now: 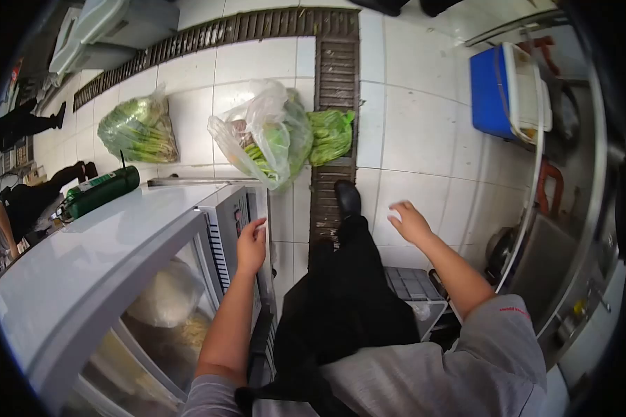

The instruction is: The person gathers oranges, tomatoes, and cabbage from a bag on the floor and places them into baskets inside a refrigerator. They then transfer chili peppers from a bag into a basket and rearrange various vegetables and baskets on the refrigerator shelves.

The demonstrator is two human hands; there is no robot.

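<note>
My left hand (pixel 251 247) hangs in front of the grey end panel of a white chest freezer (pixel 104 229); its fingers are loosely stretched and hold nothing. Out over the floor tiles, my right hand (pixel 410 222) has its fingers apart with nothing in them. Ahead of my feet lies a clear plastic bag of green vegetables (pixel 264 135), its top bunched loosely. Against its right side rests a smaller green bag of leafy vegetables (pixel 331 137), partly over the drain grate. Farther left, another bag of long green stalks (pixel 140 126) lies on the tiles. Both hands are apart from the bags.
A dark drain grate (pixel 337 69) runs along the tiled floor. To the right stand a blue cooler box (pixel 490 90) and a metal rack. A green bottle (pixel 104 192) lies on the freezer. A grey crate (pixel 409 283) is by my right leg. People stand at far left.
</note>
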